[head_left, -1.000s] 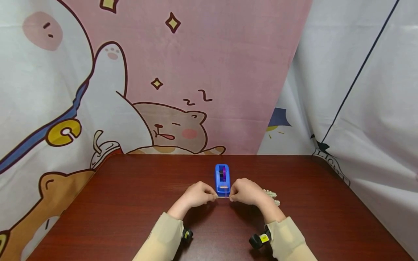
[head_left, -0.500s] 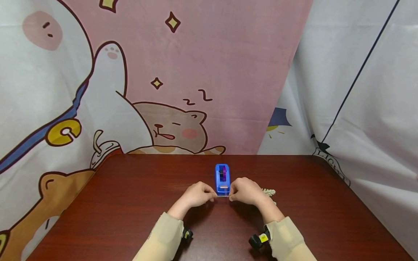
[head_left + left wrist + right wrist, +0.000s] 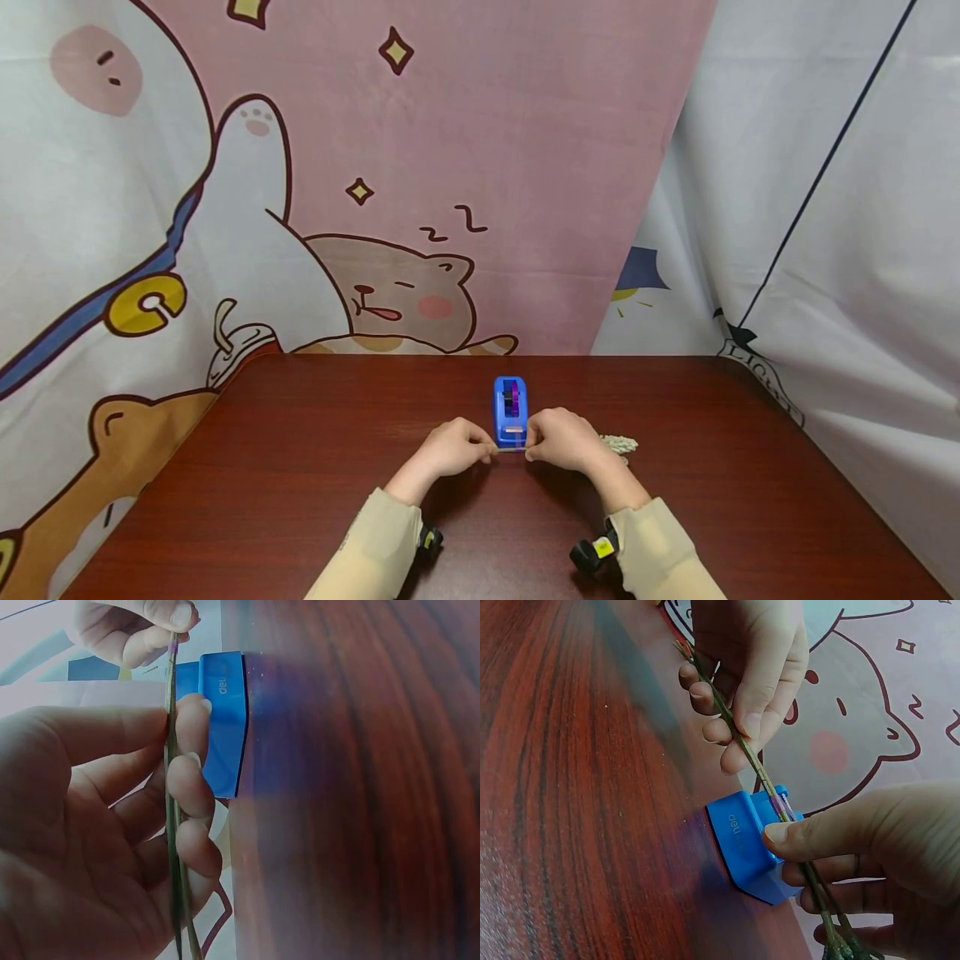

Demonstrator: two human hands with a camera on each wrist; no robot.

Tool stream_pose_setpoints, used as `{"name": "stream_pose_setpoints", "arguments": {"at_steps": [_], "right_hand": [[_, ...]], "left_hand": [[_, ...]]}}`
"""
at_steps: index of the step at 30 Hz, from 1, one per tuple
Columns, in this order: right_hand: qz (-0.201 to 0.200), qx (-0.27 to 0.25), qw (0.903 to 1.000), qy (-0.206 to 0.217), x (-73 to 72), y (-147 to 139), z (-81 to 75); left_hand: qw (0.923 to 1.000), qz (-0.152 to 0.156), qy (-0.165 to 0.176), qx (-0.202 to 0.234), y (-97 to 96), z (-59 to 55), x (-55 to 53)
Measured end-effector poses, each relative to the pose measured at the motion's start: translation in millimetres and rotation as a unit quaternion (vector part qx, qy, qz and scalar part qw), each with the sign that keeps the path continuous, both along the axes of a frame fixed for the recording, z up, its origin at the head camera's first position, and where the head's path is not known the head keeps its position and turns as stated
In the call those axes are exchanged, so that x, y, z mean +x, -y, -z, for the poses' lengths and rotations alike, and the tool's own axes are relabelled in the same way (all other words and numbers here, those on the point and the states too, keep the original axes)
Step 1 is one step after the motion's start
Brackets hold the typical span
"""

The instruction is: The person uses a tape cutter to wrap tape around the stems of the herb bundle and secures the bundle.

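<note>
Both hands hold a bundle of thin green-brown plant stems (image 3: pixel 746 746) across the front of a blue tape dispenser (image 3: pixel 512 422). My left hand (image 3: pixel 457 446) pinches the stems between thumb and fingers, and their cut ends stick out past it. On the other side my right hand (image 3: pixel 566 439) pinches them beside a purplish strip of tape (image 3: pixel 781 808) that lies against the stems. Pale clustered heads (image 3: pixel 621 445) of the bundle show beyond the right hand. Whether the tape still joins the dispenser is unclear.
The dispenser stands on a dark red-brown wooden table (image 3: pixel 360 408) and carries a purple roll. A cartoon-printed cloth (image 3: pixel 555 167) hangs behind the table, with white cloth at both sides. Each wrist wears a small black camera (image 3: pixel 588 556).
The pale heads beyond my right hand have turned and now show closer together. The stems in front of the dispenser have shifted very slightly. Both hands stay in nearly the same place.
</note>
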State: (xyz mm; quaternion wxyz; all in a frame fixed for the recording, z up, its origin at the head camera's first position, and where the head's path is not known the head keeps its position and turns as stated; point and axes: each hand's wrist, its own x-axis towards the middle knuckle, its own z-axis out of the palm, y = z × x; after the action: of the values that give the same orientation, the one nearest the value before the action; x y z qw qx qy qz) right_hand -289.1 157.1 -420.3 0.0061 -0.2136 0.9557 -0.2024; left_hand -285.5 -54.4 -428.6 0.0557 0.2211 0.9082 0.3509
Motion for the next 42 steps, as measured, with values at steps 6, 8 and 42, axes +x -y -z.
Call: {"name": "stream_pose_setpoints", "arguments": {"at_steps": [6,8,42], "right_hand": [[0.004,0.0,0.9999,-0.011,-0.7,-0.7,2.7],[0.003,0.001,0.9998,-0.017,-1.1,-0.8,3.9],[-0.021,-0.026,0.9994,0.01,-0.5,2.9,-2.2]], "left_hand": [[1.0,-0.004,-0.006,-0.004,-0.8,0.6,-0.6],[1.0,-0.005,-0.007,-0.002,-0.9,1.5,-1.0],[0.9974,-0.059,-0.031,0.028,-2.4,4.5,0.6]]}}
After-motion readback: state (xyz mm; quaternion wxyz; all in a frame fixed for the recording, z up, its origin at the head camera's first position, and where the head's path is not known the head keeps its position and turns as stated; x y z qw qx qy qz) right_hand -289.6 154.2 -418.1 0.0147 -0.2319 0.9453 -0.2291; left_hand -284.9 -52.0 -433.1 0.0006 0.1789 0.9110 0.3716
